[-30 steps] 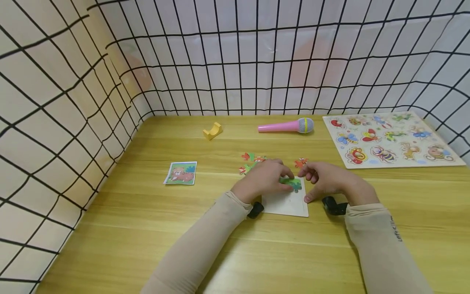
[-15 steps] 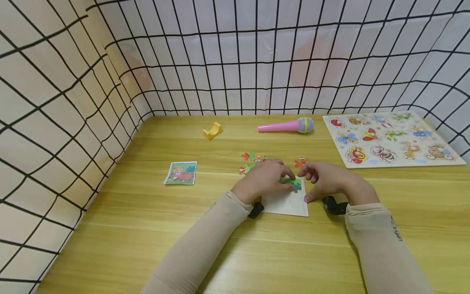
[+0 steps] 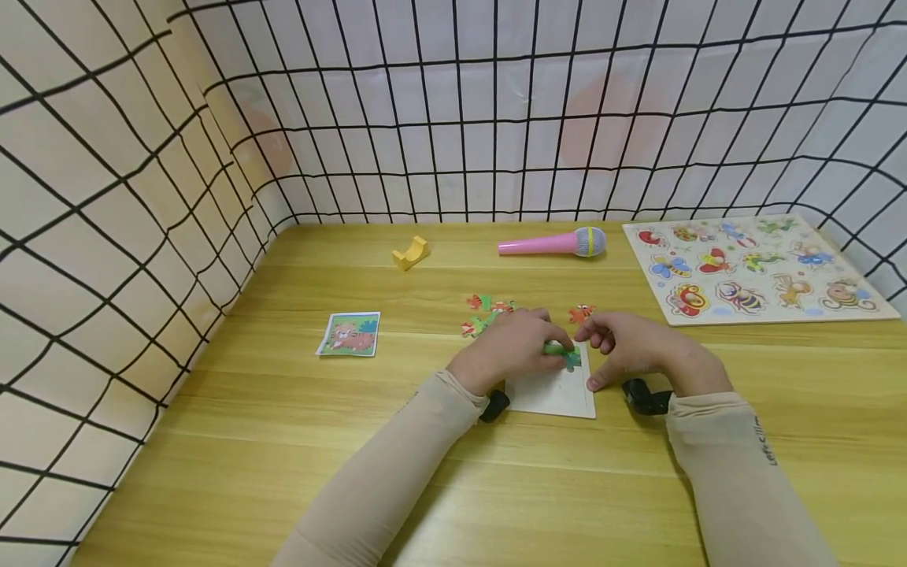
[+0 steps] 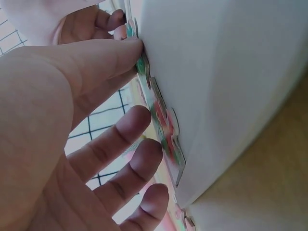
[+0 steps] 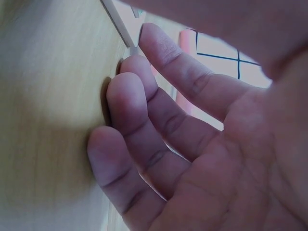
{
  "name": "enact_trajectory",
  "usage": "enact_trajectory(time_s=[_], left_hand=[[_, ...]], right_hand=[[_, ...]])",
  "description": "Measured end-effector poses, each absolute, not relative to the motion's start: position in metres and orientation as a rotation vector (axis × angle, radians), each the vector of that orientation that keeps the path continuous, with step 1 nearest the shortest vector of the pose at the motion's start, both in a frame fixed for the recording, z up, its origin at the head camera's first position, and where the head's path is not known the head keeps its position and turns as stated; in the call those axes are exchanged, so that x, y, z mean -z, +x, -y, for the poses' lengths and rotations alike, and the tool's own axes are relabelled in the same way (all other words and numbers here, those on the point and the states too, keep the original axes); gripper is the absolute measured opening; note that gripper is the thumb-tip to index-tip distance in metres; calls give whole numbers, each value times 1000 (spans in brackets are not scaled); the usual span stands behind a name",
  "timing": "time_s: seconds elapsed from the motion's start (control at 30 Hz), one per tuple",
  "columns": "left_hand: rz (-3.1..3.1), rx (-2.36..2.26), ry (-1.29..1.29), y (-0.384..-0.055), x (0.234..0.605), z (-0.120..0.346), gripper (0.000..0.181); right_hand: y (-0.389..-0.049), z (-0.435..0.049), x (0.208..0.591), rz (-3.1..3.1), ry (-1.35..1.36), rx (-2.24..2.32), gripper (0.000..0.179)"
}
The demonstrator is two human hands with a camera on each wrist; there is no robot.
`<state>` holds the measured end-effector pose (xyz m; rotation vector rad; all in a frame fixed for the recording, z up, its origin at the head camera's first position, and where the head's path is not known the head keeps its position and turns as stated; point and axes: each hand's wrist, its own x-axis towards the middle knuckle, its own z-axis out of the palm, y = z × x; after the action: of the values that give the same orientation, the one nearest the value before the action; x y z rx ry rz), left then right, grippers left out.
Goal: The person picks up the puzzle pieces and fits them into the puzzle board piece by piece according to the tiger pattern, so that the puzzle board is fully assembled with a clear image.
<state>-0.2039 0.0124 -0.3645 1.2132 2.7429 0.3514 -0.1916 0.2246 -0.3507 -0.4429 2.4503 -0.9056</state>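
Note:
A white puzzle board (image 3: 546, 395) lies on the table between both hands. My left hand (image 3: 512, 348) reaches over its far edge, where thumb and index finger pinch a green puzzle piece (image 4: 141, 65); the other fingers spread loosely. Next to it, a green-and-teal puzzle piece (image 3: 572, 360) sits in the board's far right corner. Red-and-green puzzle pieces (image 4: 168, 132) lie along the same edge in the left wrist view, hidden by the left hand from above. With bent, relaxed fingers, my right hand (image 3: 641, 346) touches the board's right side, index fingertip at the corner.
Loose puzzle pieces (image 3: 476, 324) lie behind the left hand, and an orange piece (image 3: 581, 314) beyond the board. A tiger picture card (image 3: 349, 335) is at left. Farther back are a yellow curved block (image 3: 411, 253), a pink microphone (image 3: 549, 243) and an insect peg board (image 3: 761, 272).
The left fingers have shifted slightly to the right over the green piece at the board's far edge. The right hand has kept its place.

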Motion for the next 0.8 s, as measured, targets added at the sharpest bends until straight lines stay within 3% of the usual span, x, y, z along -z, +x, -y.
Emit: enact_trajectory(time_s=[0.8], left_hand=[[-2668, -246, 1256, -200, 361, -13, 31]], right_hand=[[-191, -226, 350, -2446, -447, 902, 66]])
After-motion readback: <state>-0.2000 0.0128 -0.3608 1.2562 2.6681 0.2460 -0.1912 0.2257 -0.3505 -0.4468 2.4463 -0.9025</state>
